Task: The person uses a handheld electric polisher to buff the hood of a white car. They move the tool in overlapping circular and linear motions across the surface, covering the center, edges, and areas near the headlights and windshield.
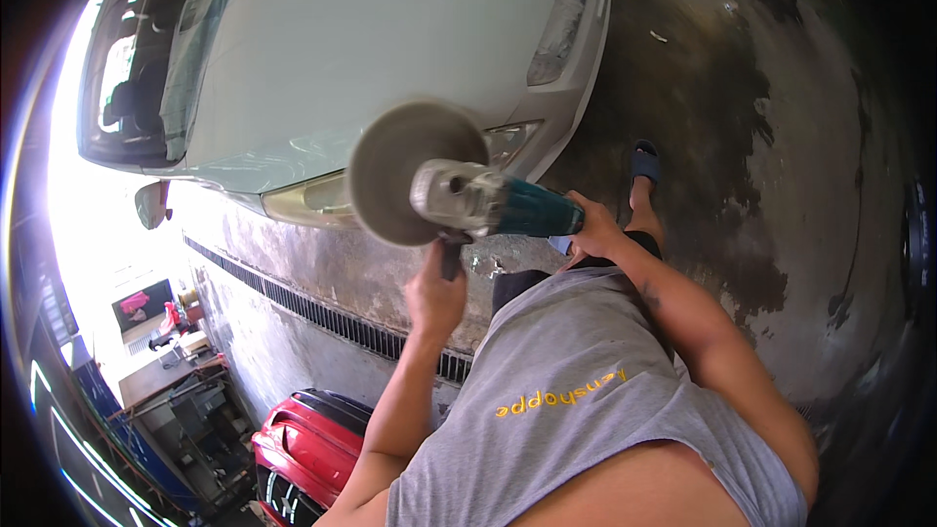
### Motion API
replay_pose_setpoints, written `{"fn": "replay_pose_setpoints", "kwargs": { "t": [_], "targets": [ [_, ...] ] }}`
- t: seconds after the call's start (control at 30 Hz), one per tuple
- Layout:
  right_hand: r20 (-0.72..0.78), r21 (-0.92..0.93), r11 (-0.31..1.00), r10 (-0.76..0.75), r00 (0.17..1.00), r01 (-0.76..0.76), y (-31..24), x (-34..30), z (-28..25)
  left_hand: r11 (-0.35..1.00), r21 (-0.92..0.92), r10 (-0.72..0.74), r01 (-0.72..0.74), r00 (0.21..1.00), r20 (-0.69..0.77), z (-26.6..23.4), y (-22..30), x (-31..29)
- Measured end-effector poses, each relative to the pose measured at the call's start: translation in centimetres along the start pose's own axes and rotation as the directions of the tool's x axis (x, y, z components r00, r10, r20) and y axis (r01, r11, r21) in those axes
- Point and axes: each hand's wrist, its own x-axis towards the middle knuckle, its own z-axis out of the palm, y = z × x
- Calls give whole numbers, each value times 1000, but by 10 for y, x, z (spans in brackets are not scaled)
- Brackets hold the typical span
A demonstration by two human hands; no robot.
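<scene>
Both my hands hold a teal and silver rotary polisher (532, 209) with a round grey pad (390, 181), blurred as if spinning. My left hand (436, 298) is closed around its black side handle (452, 259). Toward the tail of the teal body, my right hand (593, 226) is wrapped round it. The pad covers part of a pale car's fender and front corner, beside the hood (371, 29); whether it touches the paint I cannot tell. A yellowish strip (307, 199) runs along the fender left of the pad. One headlight (512, 141) shows just right of it.
A drain grate (312, 310) crosses the floor between me and the car. Red car (317, 439) stands at lower left, near a cluttered workbench (166, 371). The pale car's side mirror (151, 205) sticks out at left. Wet dark patches mark the concrete floor (810, 205).
</scene>
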Motion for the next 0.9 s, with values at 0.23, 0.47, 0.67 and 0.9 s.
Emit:
{"fn": "replay_pose_setpoints", "kwargs": {
  "t": [0.23,0.47,0.67,0.9],
  "targets": [
    [-24,183,983,25,999,-21,91,-8,22,959,201,136,-201,945,296,37,57,30],
    [3,252,961,-116,993,112,74,21,61,937,271,178,-222,968,176,2,33,6],
    [-129,406,875,-230,965,263,108,36,53,904,304,236,-300,945,228,27,60,23],
    [-209,339,939,22,978,51,90,23,-16,909,149,360,-389,914,187,29,118,67]
  ]
}}
